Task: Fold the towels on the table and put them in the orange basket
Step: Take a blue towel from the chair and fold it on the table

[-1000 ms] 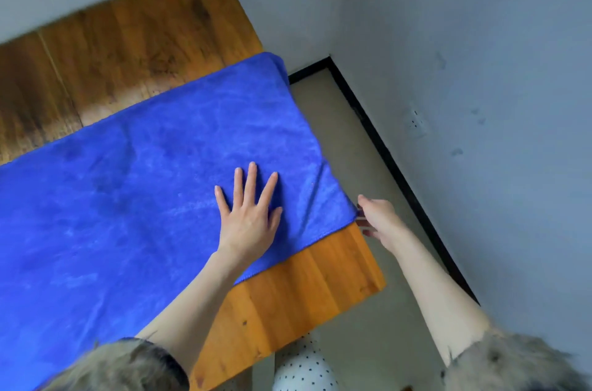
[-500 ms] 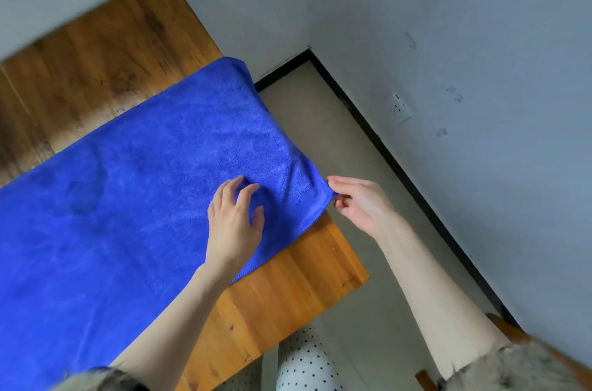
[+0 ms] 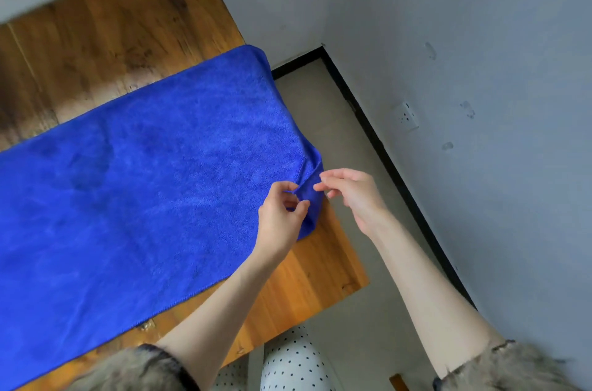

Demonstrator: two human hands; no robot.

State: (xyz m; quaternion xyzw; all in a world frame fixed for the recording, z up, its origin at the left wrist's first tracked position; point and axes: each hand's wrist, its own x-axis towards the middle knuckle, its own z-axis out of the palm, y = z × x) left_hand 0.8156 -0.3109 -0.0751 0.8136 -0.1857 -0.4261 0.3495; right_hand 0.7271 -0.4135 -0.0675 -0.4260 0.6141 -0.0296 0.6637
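Here, left hand (image 3: 280,214) fingers pinching blue towel (image 3: 144,192) corner, right hand (image 3: 352,195) fingers loose beside it.

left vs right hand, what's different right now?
The left hand is over the blue towel, fingers curled and pinching its corner edge; the right hand is off the table edge, fingers loosely curled, and whether it grips cloth is unclear. Both are bare and meet at the same towel corner.

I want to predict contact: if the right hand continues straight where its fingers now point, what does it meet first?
Probably the blue towel's raised corner, just ahead of the right hand's fingers; beyond that, the left hand. Depth is uncertain.
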